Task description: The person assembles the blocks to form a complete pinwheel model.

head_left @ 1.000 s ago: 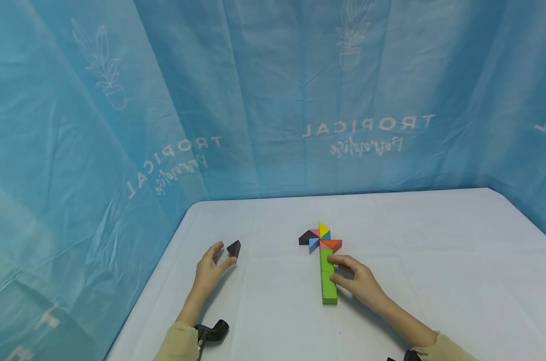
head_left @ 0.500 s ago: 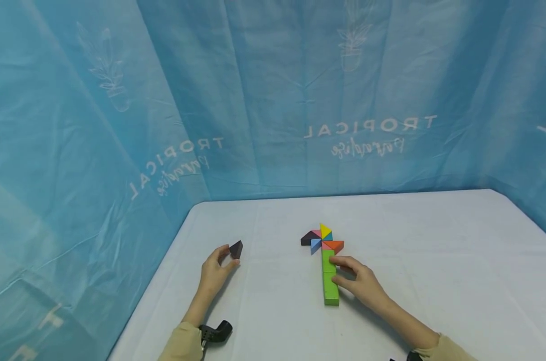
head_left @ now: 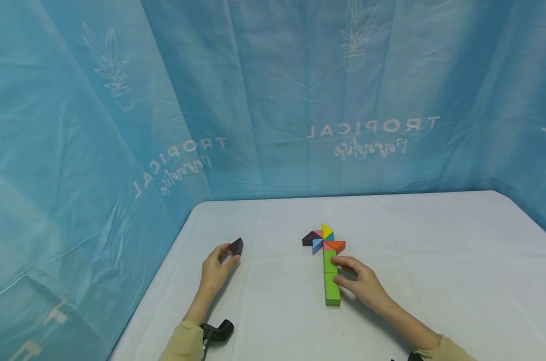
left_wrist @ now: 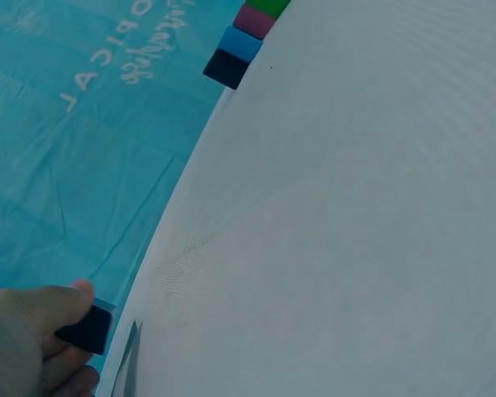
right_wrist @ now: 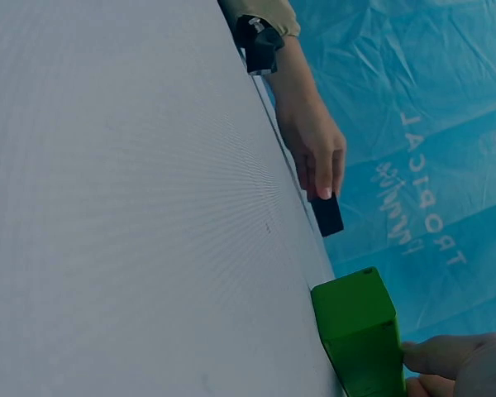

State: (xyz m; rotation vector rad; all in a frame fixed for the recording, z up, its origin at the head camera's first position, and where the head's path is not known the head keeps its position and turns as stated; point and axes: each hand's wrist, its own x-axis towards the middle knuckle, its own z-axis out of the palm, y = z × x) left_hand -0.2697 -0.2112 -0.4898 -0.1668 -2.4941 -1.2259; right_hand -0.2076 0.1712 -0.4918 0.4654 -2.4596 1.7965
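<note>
In the head view my left hand [head_left: 215, 268] pinches a black triangular block [head_left: 237, 246] between thumb and fingertips at the table's left. The block shows dark in the left wrist view [left_wrist: 88, 330]. My right hand [head_left: 363, 285] touches the right side of two green blocks [head_left: 331, 288], which lie end to end in a line. Its thumb and a fingertip rest along that one side. Above the green line lies a pinwheel of small triangular blocks: yellow [head_left: 326, 231], orange [head_left: 336, 246], light blue [head_left: 317, 245], black [head_left: 310, 239], pink and teal.
A white cloth covers the table [head_left: 273, 321]. Blue printed curtains [head_left: 273, 100] hang along its back and sides. A black device [head_left: 218, 331] is strapped to the left wrist.
My left hand has closed in on the black block and now pinches it; the block has turned slightly. The right hand stays beside the green blocks. The head view has shifted a little.
</note>
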